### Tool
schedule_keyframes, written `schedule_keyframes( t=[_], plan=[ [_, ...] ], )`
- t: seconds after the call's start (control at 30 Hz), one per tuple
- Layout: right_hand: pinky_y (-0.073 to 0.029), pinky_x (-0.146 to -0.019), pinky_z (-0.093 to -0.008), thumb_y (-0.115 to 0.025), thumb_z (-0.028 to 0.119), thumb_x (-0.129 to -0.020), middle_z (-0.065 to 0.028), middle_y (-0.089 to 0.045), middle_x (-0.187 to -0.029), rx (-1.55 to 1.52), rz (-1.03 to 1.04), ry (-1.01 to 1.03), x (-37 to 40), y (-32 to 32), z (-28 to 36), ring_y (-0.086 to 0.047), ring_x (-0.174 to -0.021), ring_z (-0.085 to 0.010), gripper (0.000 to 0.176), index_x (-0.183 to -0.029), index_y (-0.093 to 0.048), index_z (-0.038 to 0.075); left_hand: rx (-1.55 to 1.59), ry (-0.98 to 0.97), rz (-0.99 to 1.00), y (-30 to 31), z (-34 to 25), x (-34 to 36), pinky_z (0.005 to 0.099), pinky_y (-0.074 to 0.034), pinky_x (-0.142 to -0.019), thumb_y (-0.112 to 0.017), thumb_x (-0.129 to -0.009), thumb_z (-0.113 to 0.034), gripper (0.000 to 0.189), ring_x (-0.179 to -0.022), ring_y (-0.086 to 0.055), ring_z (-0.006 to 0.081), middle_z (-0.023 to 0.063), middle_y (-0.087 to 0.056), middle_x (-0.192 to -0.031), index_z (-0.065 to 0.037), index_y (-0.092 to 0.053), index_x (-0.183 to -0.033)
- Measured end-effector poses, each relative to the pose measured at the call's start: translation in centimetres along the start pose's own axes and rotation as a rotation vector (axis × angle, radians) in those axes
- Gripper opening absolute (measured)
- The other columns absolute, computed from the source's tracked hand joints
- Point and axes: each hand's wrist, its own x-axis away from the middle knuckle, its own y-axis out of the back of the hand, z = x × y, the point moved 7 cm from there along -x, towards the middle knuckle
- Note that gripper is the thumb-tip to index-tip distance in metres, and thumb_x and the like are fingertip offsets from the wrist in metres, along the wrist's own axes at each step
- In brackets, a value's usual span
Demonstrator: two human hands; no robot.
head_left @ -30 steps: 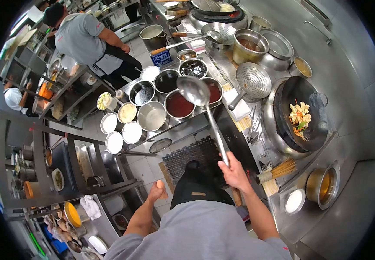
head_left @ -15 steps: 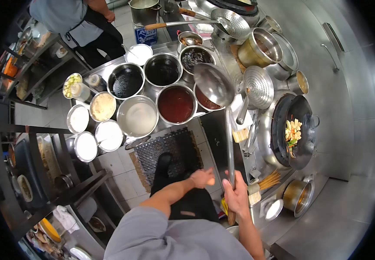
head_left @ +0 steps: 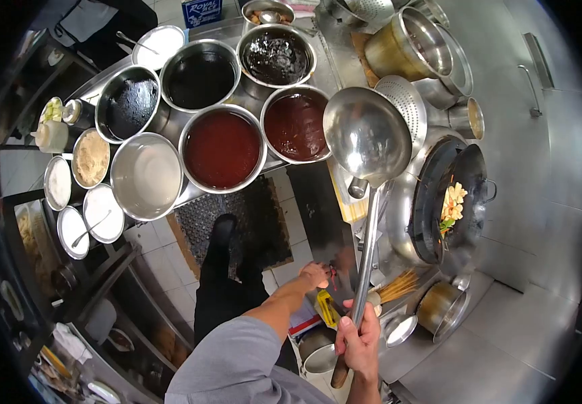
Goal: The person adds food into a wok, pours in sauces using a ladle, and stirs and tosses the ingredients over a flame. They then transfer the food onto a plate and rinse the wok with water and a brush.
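- The right hand [head_left: 360, 339] is closed round the handle of a large ladle [head_left: 366, 131]; its bowl hangs in front of a perforated strainer [head_left: 409, 111], right of the sauce pots.
- The left hand [head_left: 314, 275] reaches forward beside the stove's near edge; I cannot tell whether it holds anything.
- The metal desk [head_left: 213, 30] on the far left carries pots of black and dark red liquid, with bowls of white and tan contents at its left end.
- On the right, a black wok [head_left: 476, 225] with chopped food [head_left: 453, 202] sits on the stove, a bamboo brush [head_left: 397, 287] nearer.
- A metal wall [head_left: 506, 148] lines the right side.
- Below, a black perforated mat [head_left: 257, 232] covers part of the tiled floor [head_left: 163, 259].
- At far left stands another person [head_left: 89, 20], partly visible.
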Motion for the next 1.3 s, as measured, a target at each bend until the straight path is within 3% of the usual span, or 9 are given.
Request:
schedule_keyframes(
  t=[0.23,0.4,0.5,0.53,0.8,0.93,1.03,1.23,1.3],
  plan=[
    [-0.033,-0.038,-0.0211,-0.055,0.013,-0.094,0.0011,-0.045,-0.057,0.088,0.050,0.026,-0.9,0.8,-0.7,-0.041,-0.040,-0.0056,0.028,-0.116,-0.045,-0.002,-0.012,-0.207,-0.184,0.7,-1.7,1.9,0.0421,-0.047,-0.095,-0.069,-0.069,-0.015,0.050,-0.124,-0.046,0.0249,0.0080,-0.052,-0.129,-0.015,-0.059,-0.118],
    [-0.033,-0.040,-0.0203,-0.054,0.011,-0.094,0.0020,-0.046,-0.059,0.194,0.137,-0.010,-2.3,0.6,-0.4,-0.041,-0.042,-0.0044,0.027,-0.117,-0.046,-0.001,-0.234,-0.624,-0.172,-5.7,-6.5,-1.6,0.0438,-0.051,-0.090,-0.071,-0.066,-0.015,0.042,-0.118,-0.052,0.0288,0.0092,-0.060,-0.116,-0.011,-0.063,-0.107],
    [-0.036,-0.048,-0.0237,-0.057,0.013,-0.093,-0.0006,-0.048,-0.062,0.362,0.202,-0.005,-3.6,-0.2,0.8,-0.043,-0.050,-0.0077,0.028,-0.117,-0.049,0.000,0.248,-0.610,-0.221,-5.7,-8.4,-2.0,0.0401,-0.054,-0.085,-0.071,-0.067,-0.014,0.035,-0.109,-0.059,0.0277,0.0102,-0.064,-0.108,-0.010,-0.065,-0.101],
    [-0.040,-0.055,-0.0269,-0.059,0.015,-0.092,-0.0036,-0.050,-0.064,0.459,0.243,-0.001,-3.9,-0.8,1.1,-0.045,-0.056,-0.0113,0.029,-0.116,-0.050,0.000,0.241,-0.581,-0.188,-6.0,-9.1,-2.1,0.0401,-0.054,-0.085,-0.070,-0.067,-0.014,0.035,-0.109,-0.059,0.0276,0.0102,-0.064,-0.108,-0.010,-0.065,-0.101],
    [-0.040,-0.052,-0.0350,-0.058,0.016,-0.094,-0.0105,-0.050,-0.063,0.625,0.346,0.213,-6.2,-5.0,1.7,-0.050,-0.053,-0.0197,0.029,-0.116,-0.048,0.001,0.276,-0.451,-0.112,-5.7,-11.1,-2.9,0.0397,-0.054,-0.085,-0.070,-0.068,-0.014,0.034,-0.108,-0.059,0.0271,0.0098,-0.064,-0.108,-0.010,-0.065,-0.101],
    [-0.040,-0.051,-0.0348,-0.057,0.016,-0.094,-0.0116,-0.050,-0.063,0.599,0.373,0.118,-5.9,-5.4,1.3,-0.049,-0.051,-0.0219,0.029,-0.116,-0.048,0.001,0.335,-0.400,-0.098,-5.7,-11.4,-2.9,0.0396,-0.054,-0.085,-0.070,-0.068,-0.014,0.034,-0.107,-0.059,0.0268,0.0096,-0.064,-0.107,-0.010,-0.065,-0.101],
    [-0.042,-0.055,-0.0280,-0.059,0.014,-0.093,-0.0078,-0.056,-0.068,0.597,0.376,0.108,-5.9,-5.4,0.9,-0.049,-0.054,-0.0158,0.030,-0.118,-0.048,0.001,0.384,-0.357,-0.089,-5.7,-11.5,-3.0,0.0394,-0.054,-0.085,-0.070,-0.068,-0.014,0.034,-0.107,-0.059,0.0266,0.0094,-0.064,-0.107,-0.010,-0.065,-0.101],
    [-0.045,-0.053,-0.0318,-0.059,0.007,-0.091,-0.0114,-0.059,-0.071,0.908,0.108,0.502,-5.4,-4.2,2.0,-0.056,-0.055,-0.0172,0.032,-0.120,-0.047,0.000,0.511,-0.279,-0.057,-5.7,-11.3,-3.2,0.0392,-0.053,-0.085,-0.070,-0.069,-0.014,0.033,-0.106,-0.060,0.0263,0.0091,-0.064,-0.107,-0.010,-0.065,-0.101],
    [-0.049,-0.058,-0.0422,-0.058,0.010,-0.091,-0.0237,-0.061,-0.079,0.715,0.163,0.369,-5.0,-4.0,2.2,-0.064,-0.065,-0.0386,0.030,-0.118,-0.047,0.001,0.566,-0.249,-0.045,-5.8,-11.3,-3.2,0.0391,-0.053,-0.084,-0.070,-0.069,-0.014,0.033,-0.106,-0.060,0.0261,0.0091,-0.064,-0.106,-0.010,-0.065,-0.101]
  ],
)
